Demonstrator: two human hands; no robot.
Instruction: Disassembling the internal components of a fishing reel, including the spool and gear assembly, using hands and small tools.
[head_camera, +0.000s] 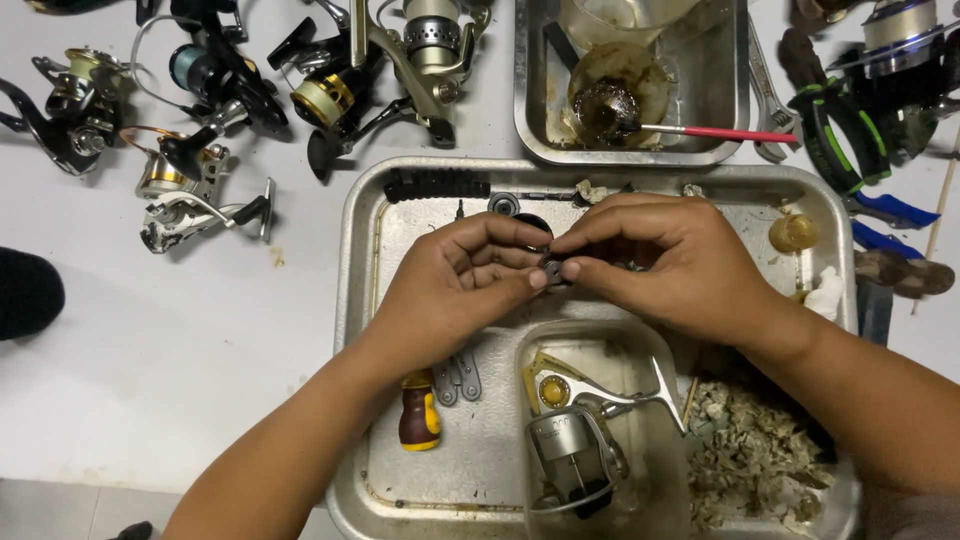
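Fingertips of both hands meet on small dark ring part (553, 267), over middle of big metal tray (352, 300). Left hand (455, 285) pinches part with thumb and curled fingers; right hand (665, 262) closes on same part from other side. Below hands: silver reel body (572, 450) in clear plastic tub (640, 345), screwdriver with brown-yellow handle (419, 412), heap of dirty paper scraps (755, 455). Above: second tray (530, 100) with greasy brush (640, 118). Several fishing reels (190, 190) lie on white table (150, 350) at left.
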